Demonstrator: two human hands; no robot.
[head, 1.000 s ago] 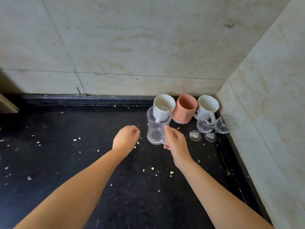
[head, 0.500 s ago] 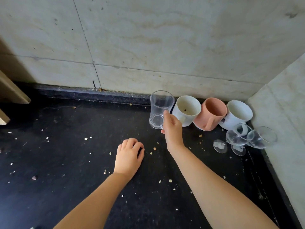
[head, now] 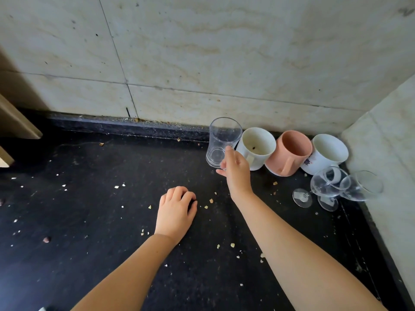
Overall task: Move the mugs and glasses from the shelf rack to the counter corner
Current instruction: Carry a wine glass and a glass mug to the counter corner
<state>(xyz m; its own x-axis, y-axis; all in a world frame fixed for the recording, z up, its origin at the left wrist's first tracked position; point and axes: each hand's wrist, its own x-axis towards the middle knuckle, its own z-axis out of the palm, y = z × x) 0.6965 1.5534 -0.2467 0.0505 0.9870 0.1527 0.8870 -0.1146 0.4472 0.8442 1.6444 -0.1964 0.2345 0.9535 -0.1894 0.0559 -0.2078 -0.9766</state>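
Six vessels now line the counter corner [head: 350, 221]: the glass mug [head: 221, 142] has shifted from mid-counter to beside the white mug [head: 256, 147]. The right hand [head: 235, 169], fingers loosening, is at its handle; the left hand [head: 176, 212] rests loosely curled, empty. Placement looks finished.

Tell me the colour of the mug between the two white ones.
Salmon pink mug, matte, seen in the head view.

Right hand [head: 235, 169] at glass mug [head: 222, 142], fingers loosened; left hand [head: 176, 212] curled on black counter [head: 89, 221].
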